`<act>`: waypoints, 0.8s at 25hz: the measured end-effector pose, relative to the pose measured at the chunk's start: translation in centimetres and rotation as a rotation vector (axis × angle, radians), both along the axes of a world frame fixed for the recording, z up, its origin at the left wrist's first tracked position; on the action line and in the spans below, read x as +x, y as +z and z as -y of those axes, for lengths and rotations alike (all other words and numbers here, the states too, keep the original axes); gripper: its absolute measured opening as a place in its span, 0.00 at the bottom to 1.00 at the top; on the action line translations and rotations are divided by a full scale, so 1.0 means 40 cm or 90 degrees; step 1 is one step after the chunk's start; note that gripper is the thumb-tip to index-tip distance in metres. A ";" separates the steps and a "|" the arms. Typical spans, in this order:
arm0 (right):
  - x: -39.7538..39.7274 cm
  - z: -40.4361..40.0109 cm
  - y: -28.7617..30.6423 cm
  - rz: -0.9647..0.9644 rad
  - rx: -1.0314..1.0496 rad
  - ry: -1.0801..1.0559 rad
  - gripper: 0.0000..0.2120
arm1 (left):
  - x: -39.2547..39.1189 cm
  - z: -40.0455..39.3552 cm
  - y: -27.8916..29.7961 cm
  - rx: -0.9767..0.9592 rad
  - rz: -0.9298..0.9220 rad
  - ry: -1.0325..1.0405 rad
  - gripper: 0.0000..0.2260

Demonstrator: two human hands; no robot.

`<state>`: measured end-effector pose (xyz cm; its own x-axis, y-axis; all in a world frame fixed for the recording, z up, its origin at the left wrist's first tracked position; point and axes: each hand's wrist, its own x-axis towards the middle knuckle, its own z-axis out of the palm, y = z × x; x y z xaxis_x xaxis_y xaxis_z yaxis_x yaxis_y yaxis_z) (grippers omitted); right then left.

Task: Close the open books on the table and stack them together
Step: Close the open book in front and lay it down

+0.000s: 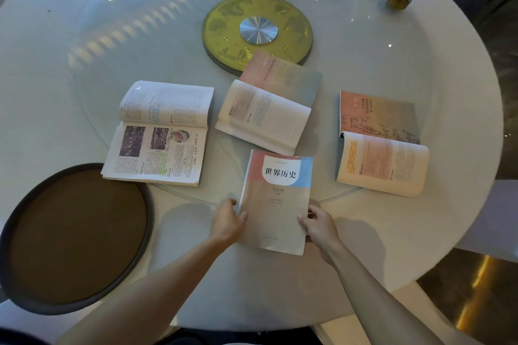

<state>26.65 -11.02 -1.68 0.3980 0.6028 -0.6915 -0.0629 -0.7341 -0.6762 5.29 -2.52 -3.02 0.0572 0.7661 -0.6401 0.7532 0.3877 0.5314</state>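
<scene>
We see a closed book (276, 202) lying on the near part of the round white desk (420, 218), between our two hands: the left hand (228, 221) grips its left edge with curled fingers, and the right hand (318, 225) pinches its right edge. Both forearms reach forward from the near edge. Three open books lie farther off: one at left (159, 134), one in the middle (266, 112), one at right (381, 145).

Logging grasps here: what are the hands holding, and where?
Both hold the closed book: left hand at its left edge, right hand at its right edge, near the lower end.
</scene>
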 end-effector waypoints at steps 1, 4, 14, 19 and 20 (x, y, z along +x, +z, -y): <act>-0.002 -0.009 0.003 -0.005 0.003 0.009 0.07 | -0.007 -0.002 0.002 -0.029 0.027 0.022 0.17; -0.018 -0.039 -0.007 0.013 -0.009 0.064 0.10 | -0.047 -0.003 0.000 -0.019 0.033 0.052 0.09; -0.075 -0.082 -0.026 0.242 -0.034 0.108 0.02 | -0.107 -0.063 0.017 0.097 -0.048 -0.061 0.11; 0.108 -0.054 0.034 0.254 0.009 -0.012 0.06 | 0.089 -0.140 0.085 0.040 0.170 -0.096 0.12; 0.166 -0.044 0.046 0.264 0.008 -0.045 0.06 | 0.144 -0.153 0.092 0.012 0.194 -0.113 0.13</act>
<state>33.30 -9.25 0.14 0.6823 0.5714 -0.4560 0.1665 -0.7289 -0.6641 11.07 3.59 0.67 0.3776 0.7380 -0.5593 0.6136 0.2530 0.7480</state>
